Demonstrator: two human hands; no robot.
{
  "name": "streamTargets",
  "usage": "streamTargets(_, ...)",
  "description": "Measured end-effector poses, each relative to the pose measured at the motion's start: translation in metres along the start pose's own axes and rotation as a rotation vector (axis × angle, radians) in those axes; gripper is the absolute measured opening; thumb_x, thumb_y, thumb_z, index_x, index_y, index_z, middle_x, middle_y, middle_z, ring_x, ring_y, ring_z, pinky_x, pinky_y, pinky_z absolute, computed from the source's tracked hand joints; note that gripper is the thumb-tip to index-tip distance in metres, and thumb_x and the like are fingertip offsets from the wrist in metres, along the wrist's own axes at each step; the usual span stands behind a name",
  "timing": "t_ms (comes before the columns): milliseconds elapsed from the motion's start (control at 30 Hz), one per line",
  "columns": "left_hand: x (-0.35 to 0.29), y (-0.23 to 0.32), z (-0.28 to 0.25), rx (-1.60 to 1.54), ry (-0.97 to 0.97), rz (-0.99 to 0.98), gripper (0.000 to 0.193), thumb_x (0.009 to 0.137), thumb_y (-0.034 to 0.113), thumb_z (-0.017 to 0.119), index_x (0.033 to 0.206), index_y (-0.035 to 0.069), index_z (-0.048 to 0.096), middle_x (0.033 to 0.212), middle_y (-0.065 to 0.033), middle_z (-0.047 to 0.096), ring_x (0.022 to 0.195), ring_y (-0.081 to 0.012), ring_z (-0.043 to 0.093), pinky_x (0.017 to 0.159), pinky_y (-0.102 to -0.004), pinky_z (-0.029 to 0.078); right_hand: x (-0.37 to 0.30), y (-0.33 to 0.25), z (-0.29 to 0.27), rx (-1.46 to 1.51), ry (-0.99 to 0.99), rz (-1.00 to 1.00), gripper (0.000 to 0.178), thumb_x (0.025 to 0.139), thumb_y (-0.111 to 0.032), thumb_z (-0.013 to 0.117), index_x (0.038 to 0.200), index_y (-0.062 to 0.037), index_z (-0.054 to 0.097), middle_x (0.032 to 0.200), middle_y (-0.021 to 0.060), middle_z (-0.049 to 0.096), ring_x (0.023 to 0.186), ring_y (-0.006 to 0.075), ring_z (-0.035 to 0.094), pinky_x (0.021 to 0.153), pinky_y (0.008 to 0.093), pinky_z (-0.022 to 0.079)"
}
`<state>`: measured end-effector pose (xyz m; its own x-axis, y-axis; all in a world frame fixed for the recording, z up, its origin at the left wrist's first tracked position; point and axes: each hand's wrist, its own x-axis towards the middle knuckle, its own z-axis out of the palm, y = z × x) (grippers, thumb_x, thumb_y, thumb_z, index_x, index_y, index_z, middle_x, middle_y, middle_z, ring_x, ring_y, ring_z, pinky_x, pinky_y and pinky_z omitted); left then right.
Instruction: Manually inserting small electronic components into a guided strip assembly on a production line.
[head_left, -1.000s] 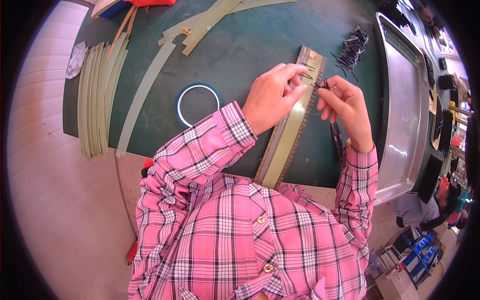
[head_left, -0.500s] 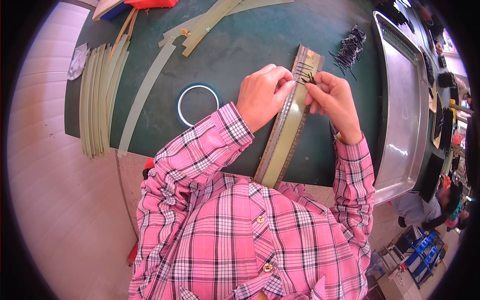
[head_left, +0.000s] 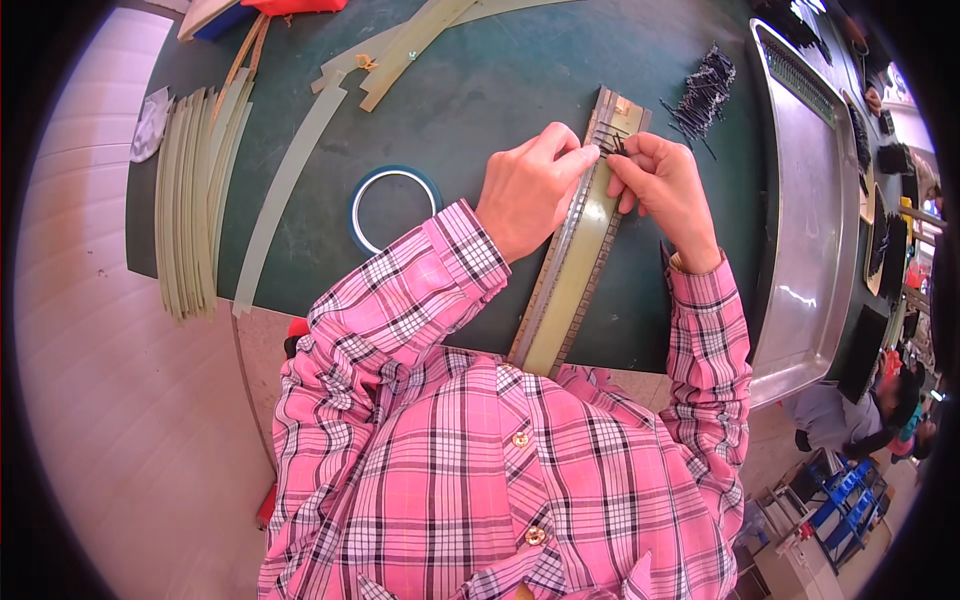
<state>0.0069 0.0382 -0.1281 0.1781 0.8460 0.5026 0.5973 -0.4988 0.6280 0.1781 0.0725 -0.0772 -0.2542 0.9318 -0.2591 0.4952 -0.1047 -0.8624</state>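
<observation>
A long, narrow slotted fixture (head_left: 570, 270) with a pale greenish centre and notched edges lies lengthwise before me, its near end close to my body. Several thin black pieces, like short wires, lie across its far end. My left hand (head_left: 530, 190) is over the fixture's left edge, thumb and forefinger pinched at one of these pieces; the fingertips cover most of it. At the opposite edge, my right hand (head_left: 665, 190) pinches a small bunch of black wire pieces (head_left: 617, 147). The two hands' fingertips are close together. A pile of similar black pieces (head_left: 704, 92) lies beyond my right hand.
A roll of teal-edged tape (head_left: 354, 212) lies left of my left forearm. Pale green strips (head_left: 185, 210) are stacked at the table's left edge, with more strips (head_left: 415, 55) at the back. A metal tray (head_left: 808, 230) stands along the right side.
My left hand has shifted slightly away from me and rightward along the fixture, bringing its fingertips nearer to the bunch. My right hand has moved slightly up and left.
</observation>
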Motion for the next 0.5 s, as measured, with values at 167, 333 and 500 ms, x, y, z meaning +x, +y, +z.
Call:
streamTargets(167,0.001,0.005,0.0,0.225,-0.065,0.121,0.031,0.074,0.002,0.067,0.105,0.007,0.064,0.086,-0.0046,0.056,0.064,-0.0195,0.06,0.054,-0.0309,0.051,0.0,0.003,-0.003,0.005,-0.021,0.008,0.013,0.085,-0.01,0.06,0.083,0.003,0.059,0.063,0.0042,0.064,0.049,0.0061,0.057,0.04,0.0197,0.039)
streamTargets(333,0.0,0.004,-0.001,0.215,-0.094,0.12,0.028,0.076,0.002,0.065,0.104,0.005,0.063,0.085,-0.0055,0.056,0.062,-0.0193,0.059,0.054,-0.028,0.05,-0.012,0.001,-0.016,0.082,-0.012,0.019,0.012,0.088,-0.01,0.058,0.086,0.0016,0.057,0.068,0.0055,0.065,0.05,0.0064,0.057,0.04,0.0187,0.04)
streamTargets(500,0.0,0.012,-0.011,-0.41,-0.12,-0.269,0.016,0.085,0.007,0.063,0.1,0.002,0.062,0.082,-0.0033,0.06,0.061,-0.0124,0.059,0.049,-0.0214,0.047,-0.03,-0.009,-0.014,0.201,-0.113,0.034,0.011,0.091,-0.011,0.057,0.09,0.0002,0.056,0.073,0.0065,0.067,0.053,0.0067,0.058,0.042,0.0174,0.04)
